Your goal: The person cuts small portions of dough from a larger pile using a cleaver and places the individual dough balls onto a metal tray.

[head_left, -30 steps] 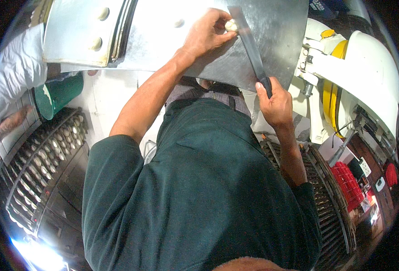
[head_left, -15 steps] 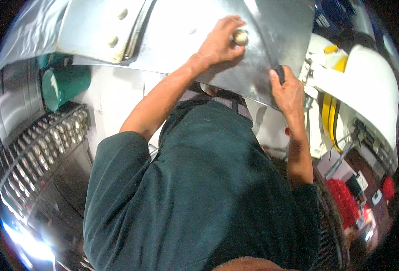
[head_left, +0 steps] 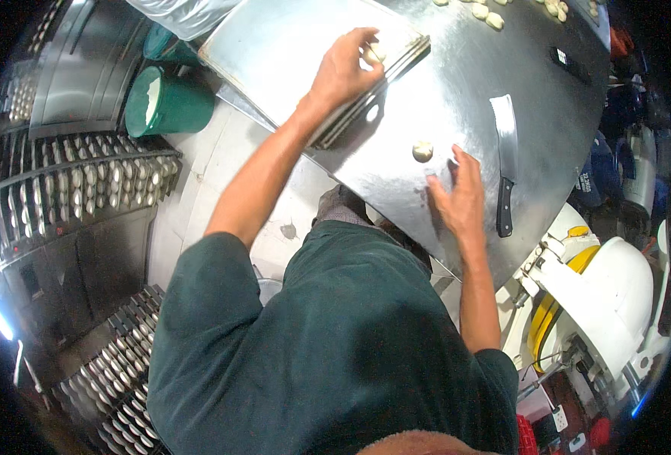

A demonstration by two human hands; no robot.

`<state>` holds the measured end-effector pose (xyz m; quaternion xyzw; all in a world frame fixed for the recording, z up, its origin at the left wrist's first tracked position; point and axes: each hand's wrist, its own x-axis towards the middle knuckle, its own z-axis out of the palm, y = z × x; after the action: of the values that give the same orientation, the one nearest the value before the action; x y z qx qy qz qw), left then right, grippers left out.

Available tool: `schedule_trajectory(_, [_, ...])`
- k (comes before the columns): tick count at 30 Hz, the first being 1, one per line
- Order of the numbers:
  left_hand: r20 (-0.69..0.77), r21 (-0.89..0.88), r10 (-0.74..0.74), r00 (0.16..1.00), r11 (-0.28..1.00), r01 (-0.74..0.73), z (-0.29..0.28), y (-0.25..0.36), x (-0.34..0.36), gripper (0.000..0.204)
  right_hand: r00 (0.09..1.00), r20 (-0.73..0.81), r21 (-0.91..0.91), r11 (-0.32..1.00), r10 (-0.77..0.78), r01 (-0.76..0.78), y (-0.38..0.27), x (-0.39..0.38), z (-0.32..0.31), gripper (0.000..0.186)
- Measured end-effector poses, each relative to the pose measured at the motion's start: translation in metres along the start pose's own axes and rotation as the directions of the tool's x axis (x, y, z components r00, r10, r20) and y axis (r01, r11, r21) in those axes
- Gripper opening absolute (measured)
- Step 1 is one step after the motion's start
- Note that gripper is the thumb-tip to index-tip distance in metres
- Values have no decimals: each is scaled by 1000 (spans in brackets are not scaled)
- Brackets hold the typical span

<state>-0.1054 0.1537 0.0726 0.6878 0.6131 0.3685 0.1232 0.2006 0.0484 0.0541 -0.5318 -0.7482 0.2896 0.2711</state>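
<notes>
My left hand (head_left: 344, 70) has its fingers curled round a pale dough ball (head_left: 375, 53) at the right edge of a stack of flat metal trays (head_left: 290, 38). My right hand (head_left: 460, 189) holds nothing, its fingers apart above the near part of the steel table (head_left: 457, 83). Just beyond its fingertips a second round of dough (head_left: 422, 151) sits on the metal. To the right of that hand lies a knife (head_left: 507, 163) with a broad blade pointing away and a black handle toward me.
Several dough pieces (head_left: 495, 20) lie at the table's far side, near a dark handheld object (head_left: 570, 65). A green bucket (head_left: 170, 102) and racks of filled trays (head_left: 77, 182) stand left. At right is a white machine (head_left: 616, 296) with a yellow ring.
My right hand has let go of the knife, which now lies on the table. My left hand has moved over to the tray stack with dough. The view has swung leftward.
</notes>
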Motion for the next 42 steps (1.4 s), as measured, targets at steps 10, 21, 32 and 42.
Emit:
schedule_trajectory(10, [388, -31, 52, 920, 999, -43, 17, -75, 76, 67, 995, 38, -73, 993, 90, -88, -15, 43, 49, 47])
schedule_trajectory(21, [100, -883, 465, 880, 449, -137, -83, 26, 69, 38, 1000, -18, 144, 990, 2, 1, -77, 189, 73, 45])
schedule_trajectory(32, [-43, -823, 608, 793, 428, -373, -76, 87, 62, 29, 983, 121, -299, 939, -139, 170, -90, 312, 108, 53])
schedule_trajectory(42, [-26, -824, 630, 776, 426, -374, -49, 94, 95, 20, 941, 237, -379, 869, -241, 318, 53, 427, 42, 43])
